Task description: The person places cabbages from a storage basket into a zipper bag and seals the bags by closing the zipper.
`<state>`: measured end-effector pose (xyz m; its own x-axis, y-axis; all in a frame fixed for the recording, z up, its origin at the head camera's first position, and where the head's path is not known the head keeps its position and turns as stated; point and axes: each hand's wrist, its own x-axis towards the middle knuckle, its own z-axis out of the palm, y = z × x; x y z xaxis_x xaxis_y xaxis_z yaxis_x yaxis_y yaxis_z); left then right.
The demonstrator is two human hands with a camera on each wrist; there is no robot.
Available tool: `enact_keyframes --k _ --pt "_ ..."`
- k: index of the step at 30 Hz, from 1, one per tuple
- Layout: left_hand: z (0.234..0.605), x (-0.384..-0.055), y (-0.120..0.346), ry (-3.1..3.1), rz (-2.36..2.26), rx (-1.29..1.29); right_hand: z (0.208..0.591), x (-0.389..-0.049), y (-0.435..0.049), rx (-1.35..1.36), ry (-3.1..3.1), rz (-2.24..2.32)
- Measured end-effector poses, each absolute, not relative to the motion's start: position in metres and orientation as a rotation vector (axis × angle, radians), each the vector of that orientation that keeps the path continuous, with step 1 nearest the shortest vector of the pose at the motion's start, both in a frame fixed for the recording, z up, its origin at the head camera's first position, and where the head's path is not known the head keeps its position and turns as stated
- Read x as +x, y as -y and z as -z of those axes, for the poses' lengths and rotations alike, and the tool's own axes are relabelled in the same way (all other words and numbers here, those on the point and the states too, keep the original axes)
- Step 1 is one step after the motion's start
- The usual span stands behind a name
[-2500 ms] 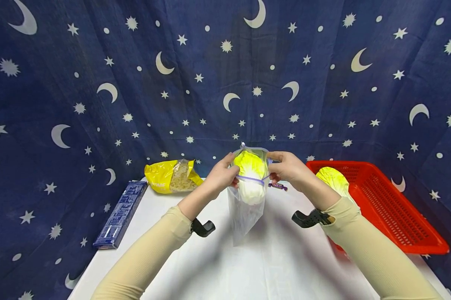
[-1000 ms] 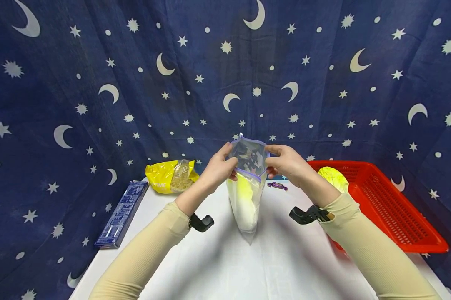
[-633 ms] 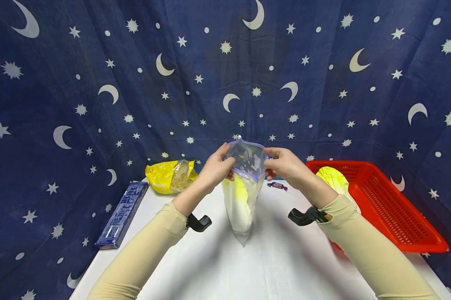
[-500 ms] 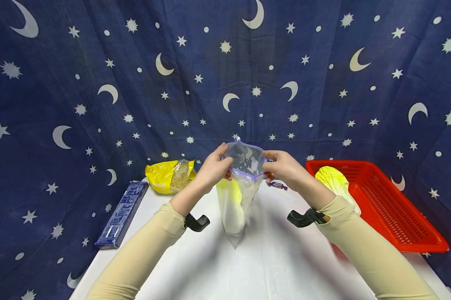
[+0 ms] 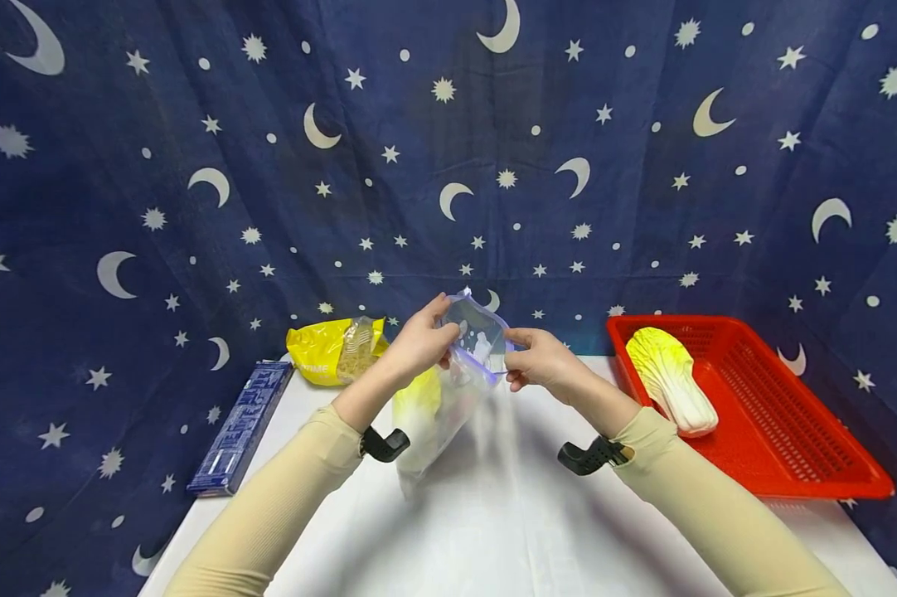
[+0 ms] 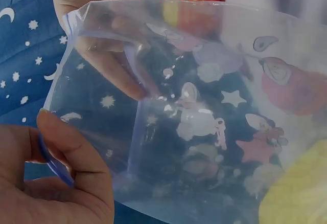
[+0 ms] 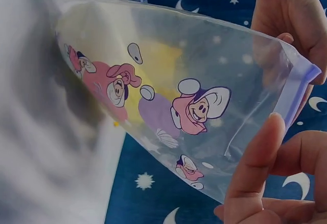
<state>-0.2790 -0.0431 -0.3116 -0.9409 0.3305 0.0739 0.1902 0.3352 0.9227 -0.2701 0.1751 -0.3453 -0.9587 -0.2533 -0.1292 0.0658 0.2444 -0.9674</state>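
A clear zip bag (image 5: 456, 414) with a purple zip edge hangs slanted over the table, its mouth spread between both hands. My left hand (image 5: 420, 342) pinches the left side of the mouth between thumb and fingers. On the other side, my right hand (image 5: 544, 363) pinches the purple rim. Low in the bag lies a yellow-and-white napa cabbage (image 5: 416, 402), partly behind the left wrist. Cartoon prints show on the bag's wall in the right wrist view, where the right fingers (image 7: 258, 157) hold it just below the zip (image 7: 296, 88).
At the right stands a red plastic basket (image 5: 765, 473) with a second napa cabbage (image 5: 672, 381) in its left part. A yellow pasta bag (image 5: 329, 352) lies at the back left. Beside it is a long blue box (image 5: 241, 427) along the white table's (image 5: 493, 539) left edge.
The cabbage has dropped from the bag's mouth to deep inside. Both hands have moved down and left, and the bag's lower end has swung left. The purple wrapped candy is now out of sight.
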Motion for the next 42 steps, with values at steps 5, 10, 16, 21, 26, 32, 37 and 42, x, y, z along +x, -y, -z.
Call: enact_keyframes --k 5,10,16,21,26,32,37,42 --pt "0.32 -0.278 0.04 -2.447 -1.668 0.496 0.355 -0.267 -0.179 -0.168 -2.28 1.76" --pt "0.33 -0.279 0.035 -2.407 -1.673 0.543 0.361 -0.263 -0.184 -0.149 -2.34 1.709" --pt "0.343 -0.276 0.033 -2.378 -1.663 0.562 0.371 -0.26 -0.192 -0.165 -2.376 1.677" --pt "0.348 -0.271 0.033 -2.337 -1.652 0.597 0.381 -0.26 -0.199 -0.244 -2.431 1.666" --pt "0.353 -0.27 0.032 -2.277 -1.652 0.649 0.388 -0.263 -0.205 -0.27 -2.51 1.667" --pt "0.358 -0.268 0.03 -2.262 -1.632 0.656 0.396 -0.266 -0.213 -0.252 -2.519 1.716" --pt "0.369 -0.27 0.028 -2.248 -1.607 0.641 0.404 -0.27 -0.218 -0.155 -2.499 1.704" --pt "0.378 -0.271 0.025 -2.246 -1.618 0.648 0.406 -0.272 -0.22 -0.11 -2.484 1.656"
